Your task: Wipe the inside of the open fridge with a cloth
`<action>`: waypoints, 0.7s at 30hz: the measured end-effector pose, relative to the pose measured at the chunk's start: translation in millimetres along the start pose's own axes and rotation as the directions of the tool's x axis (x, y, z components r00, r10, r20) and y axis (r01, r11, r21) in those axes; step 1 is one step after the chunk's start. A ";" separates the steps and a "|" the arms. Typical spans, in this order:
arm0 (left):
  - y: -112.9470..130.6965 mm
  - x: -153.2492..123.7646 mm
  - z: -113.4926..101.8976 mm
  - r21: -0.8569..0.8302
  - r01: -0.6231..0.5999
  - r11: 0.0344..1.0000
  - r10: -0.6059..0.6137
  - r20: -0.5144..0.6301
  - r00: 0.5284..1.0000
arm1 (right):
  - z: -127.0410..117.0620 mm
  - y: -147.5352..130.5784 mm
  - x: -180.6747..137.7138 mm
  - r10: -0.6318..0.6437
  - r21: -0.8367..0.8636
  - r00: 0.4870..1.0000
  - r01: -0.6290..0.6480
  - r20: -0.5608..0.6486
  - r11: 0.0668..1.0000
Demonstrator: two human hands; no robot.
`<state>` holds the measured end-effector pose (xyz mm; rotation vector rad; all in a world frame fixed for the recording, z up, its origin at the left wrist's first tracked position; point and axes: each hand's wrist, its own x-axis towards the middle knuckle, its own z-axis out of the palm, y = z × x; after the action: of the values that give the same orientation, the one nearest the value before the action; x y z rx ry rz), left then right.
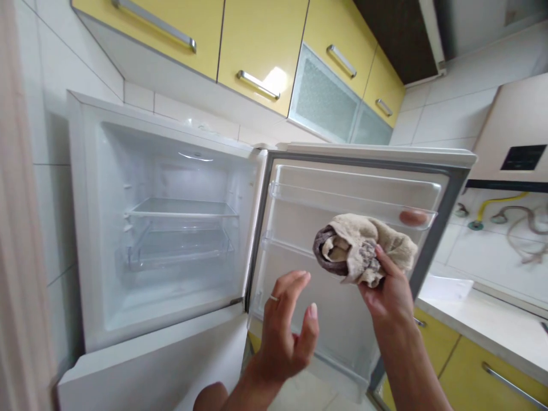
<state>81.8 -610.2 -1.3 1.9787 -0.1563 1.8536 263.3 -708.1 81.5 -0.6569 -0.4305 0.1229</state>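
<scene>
My right hand grips a bunched beige cloth with a dark grey-brown border, its folds curled into a loop on the left side. The cloth is held up in front of the open refrigerator door. Lower and to the left, my left hand is raised with thumb and fingers apart, a ring on one finger, holding nothing. It is apart from the cloth. Behind the hands, the white refrigerator compartment stands open, with a glass shelf and a clear drawer inside.
A brown egg-like object sits in the upper door rack. Yellow cabinets hang above the refrigerator. At right are a white counter with a white container, and a wall-mounted heater with hoses below.
</scene>
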 end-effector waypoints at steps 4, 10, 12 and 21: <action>-27.4 28.8 11.1 0.248 0.002 0.969 -0.023 0.083 0.996 | -13.7 -28.9 12.2 -0.142 -0.010 0.985 0.141 -0.100 0.990; -76.2 59.4 27.6 0.505 -0.069 0.860 -0.124 0.340 0.932 | -21.7 -32.0 20.4 -0.217 -0.032 0.953 0.215 -0.212 0.976; -90.4 59.5 30.4 0.561 -0.082 0.824 -0.179 0.395 0.901 | -16.3 -26.9 26.5 -0.220 -0.026 0.949 0.220 -0.226 0.975; -124.8 32.0 44.8 0.638 -0.195 0.745 -0.056 0.352 0.934 | 38.8 12.5 66.6 -0.025 0.121 0.975 0.053 -0.220 0.991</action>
<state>171.7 -507.7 0.7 2.8245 0.4040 1.7182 307.3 -660.1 124.5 -0.5299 -0.2215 0.0394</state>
